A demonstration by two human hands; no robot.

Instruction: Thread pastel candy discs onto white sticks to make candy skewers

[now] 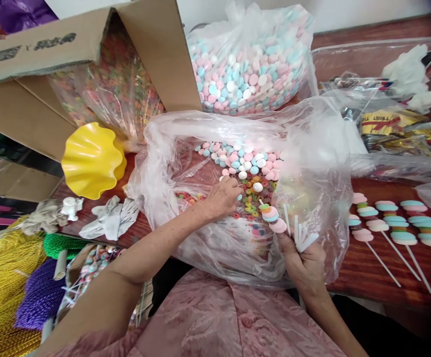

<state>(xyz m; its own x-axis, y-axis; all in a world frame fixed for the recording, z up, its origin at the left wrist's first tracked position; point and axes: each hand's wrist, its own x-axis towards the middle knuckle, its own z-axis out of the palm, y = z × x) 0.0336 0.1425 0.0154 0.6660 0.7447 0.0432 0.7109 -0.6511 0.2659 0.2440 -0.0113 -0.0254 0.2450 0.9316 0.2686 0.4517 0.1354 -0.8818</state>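
Note:
My left hand (227, 197) is over the loose candy in the clear plastic bag (159, 144), fingers curled together, with a bit of light blue marshmallow (239, 198) showing at the fingertips. Pink, blue and white marshmallows (233, 157) lie beyond it, beside small coloured gummy rings (251, 203). Several white sticks (301, 237) are gripped in my right hand (304, 260). One held candy skewer (271, 216) carries pink and blue marshmallows with gummy rings at its upper end. The palm hides the sticks' lower ends.
Finished-looking candy skewers (399, 223) lie in a row at right. Behind stand a big bag of marshmallows (252, 74) and a cardboard box (155, 49) with bagged gummies (118, 84). A yellow wavy bowl (91, 161), crumpled gloves (111, 218) and twist-tie packets (390, 121) are nearby.

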